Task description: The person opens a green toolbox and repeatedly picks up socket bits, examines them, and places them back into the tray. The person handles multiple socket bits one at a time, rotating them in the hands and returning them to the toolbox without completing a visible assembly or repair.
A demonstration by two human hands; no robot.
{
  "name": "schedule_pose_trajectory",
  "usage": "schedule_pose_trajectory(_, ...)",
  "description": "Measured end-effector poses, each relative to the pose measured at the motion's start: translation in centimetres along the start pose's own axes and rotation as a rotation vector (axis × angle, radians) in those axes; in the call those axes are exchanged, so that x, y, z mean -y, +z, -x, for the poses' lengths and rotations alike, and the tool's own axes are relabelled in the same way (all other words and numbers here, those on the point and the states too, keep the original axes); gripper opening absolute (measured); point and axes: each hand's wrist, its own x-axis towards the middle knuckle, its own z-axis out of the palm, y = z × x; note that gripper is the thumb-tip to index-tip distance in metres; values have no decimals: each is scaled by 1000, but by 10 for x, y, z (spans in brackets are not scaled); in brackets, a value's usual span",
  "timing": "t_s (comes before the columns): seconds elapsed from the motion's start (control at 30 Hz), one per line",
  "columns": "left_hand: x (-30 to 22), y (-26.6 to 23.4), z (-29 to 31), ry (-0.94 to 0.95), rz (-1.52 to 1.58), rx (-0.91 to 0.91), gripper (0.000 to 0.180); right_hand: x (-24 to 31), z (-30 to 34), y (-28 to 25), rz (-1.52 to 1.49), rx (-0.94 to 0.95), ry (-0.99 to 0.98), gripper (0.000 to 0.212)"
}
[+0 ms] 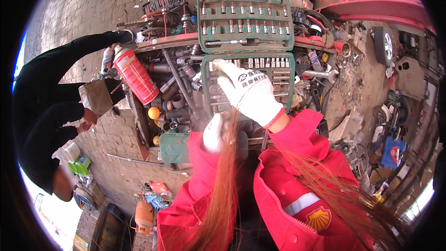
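A green socket set case [245,49] lies unfolded before me, with rows of metal sockets in both halves. My right hand [253,94], in a white glove with dark print, reaches over the nearer half. Its fingers are apart, the index finger stretched toward the socket row at the upper left of that half. Beneath it, part of the tray is hidden. At the near edge of the case is my left hand [213,135], also in a white glove. Strands of long hair cross in front of its fingers, so whether it holds anything is hidden.
Left of the case lie a red spray can [135,75], loose sockets and bars. A green case [174,148] lies near my left sleeve. A combination wrench [320,74] lies right; a wheel [383,46] stands beyond. A person in black [46,97] bends at left, holding a brownish box [96,97].
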Motion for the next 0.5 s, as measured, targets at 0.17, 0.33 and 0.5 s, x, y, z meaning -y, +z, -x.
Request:
schedule_pose_trajectory(0.17, 1, 0, -1, 14, -25, -28, 33, -13, 9, -9, -6, -83, 38, 37)
schedule_pose_trajectory(0.33, -1, 14, 3, 23, -41, -57, 31, -19, 11, -12, -33, -129, 45, 38)
schedule_pose_trajectory(0.5, 0, 20, 6, 48, -34, -138, 32, -25, 19, -12, -22, -219, -34, 38)
